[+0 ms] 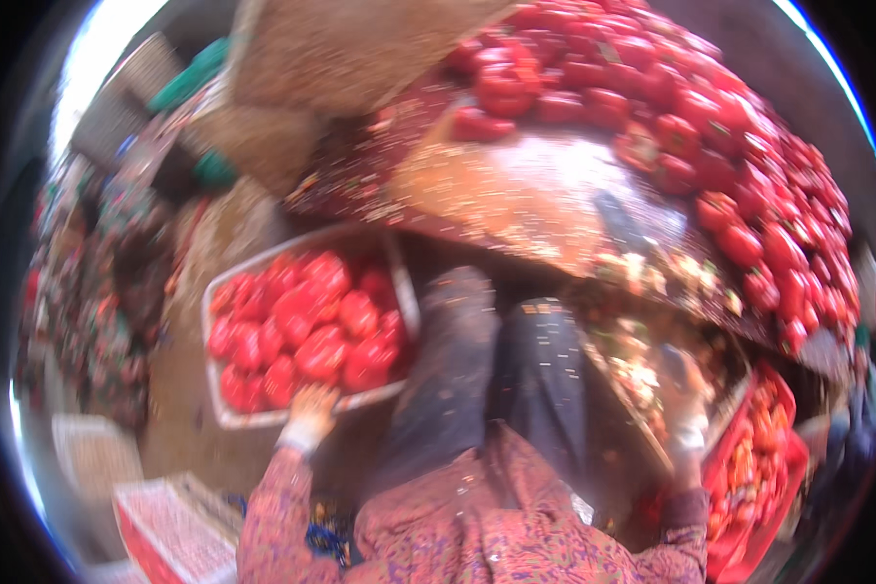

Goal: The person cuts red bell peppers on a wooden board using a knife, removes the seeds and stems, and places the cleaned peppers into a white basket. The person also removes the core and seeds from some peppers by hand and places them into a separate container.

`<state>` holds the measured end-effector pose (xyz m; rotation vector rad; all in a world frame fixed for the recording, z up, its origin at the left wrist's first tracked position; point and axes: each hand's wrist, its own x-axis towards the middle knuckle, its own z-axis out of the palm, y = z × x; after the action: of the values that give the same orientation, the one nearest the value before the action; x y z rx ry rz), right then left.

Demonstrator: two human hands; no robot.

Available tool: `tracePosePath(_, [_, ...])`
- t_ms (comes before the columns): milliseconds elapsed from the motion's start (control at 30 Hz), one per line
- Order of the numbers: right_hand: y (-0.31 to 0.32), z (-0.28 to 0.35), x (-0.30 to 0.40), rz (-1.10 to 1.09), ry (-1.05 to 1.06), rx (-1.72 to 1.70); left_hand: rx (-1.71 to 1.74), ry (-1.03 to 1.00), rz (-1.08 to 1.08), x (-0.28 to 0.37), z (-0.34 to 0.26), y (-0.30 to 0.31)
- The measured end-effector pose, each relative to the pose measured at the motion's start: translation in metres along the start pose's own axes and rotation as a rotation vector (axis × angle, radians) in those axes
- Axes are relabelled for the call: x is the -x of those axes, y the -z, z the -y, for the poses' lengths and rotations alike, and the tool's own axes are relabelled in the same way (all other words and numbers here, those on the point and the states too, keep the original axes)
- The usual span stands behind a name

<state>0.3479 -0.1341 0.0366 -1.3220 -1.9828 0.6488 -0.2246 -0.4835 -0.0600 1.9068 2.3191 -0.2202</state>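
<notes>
My left hand (314, 407) is at the near rim of a white plastic crate (252, 419), its fingers over the edge beside the peppers. Blur hides whether it grips the rim. Red bell peppers (296, 314) fill much of that crate, left of my knees. On the right, my right hand (682, 383) hangs over a box (631, 409) holding pale pepper cores and scraps (635, 358). Something dark blue (673, 361) shows at its fingers, too smeared to name. Both wrists have whitish cuffs.
A large heap of red peppers (701, 124) covers the back and right of the worktop (482, 190), which is strewn with seeds. A red crate (792, 467) with pepper pieces stands at right. A big tan board or box (336, 58) rises behind. Cartons (175, 525) sit lower left.
</notes>
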Motion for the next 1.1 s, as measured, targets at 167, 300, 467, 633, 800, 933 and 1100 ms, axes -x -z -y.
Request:
tracePosePath(167, [0.017,-0.016,-0.012,-0.121,0.035,0.097,-0.062,-0.044,0.435,0.003,-0.015,0.057])
tracePosePath(300, [0.033,-0.023,-0.068,-0.362,-0.047,0.113,0.163,0.180,0.566,-0.035,-0.018,0.102])
tracePosePath(467, [0.038,-0.012,-0.148,0.018,0.119,0.514,0.333,0.097,-0.201,-0.077,-0.052,0.133])
tracePosePath(633, [0.039,-0.037,-0.171,0.395,-0.053,0.440,0.634,-0.082,-0.349,-0.169,-0.144,0.212])
tracePosePath(800, [0.077,-0.002,-0.133,0.592,-0.199,0.579,0.550,-0.339,-0.354,-0.239,-0.240,0.235])
tracePosePath(933, [0.091,-0.022,-0.136,0.238,-0.192,0.485,0.363,-0.319,-0.257,-0.293,-0.330,0.206])
tracePosePath(1100, [0.090,-0.075,-0.218,-0.378,-0.105,0.228,0.365,-0.371,-0.038,-0.298,-0.432,0.184])
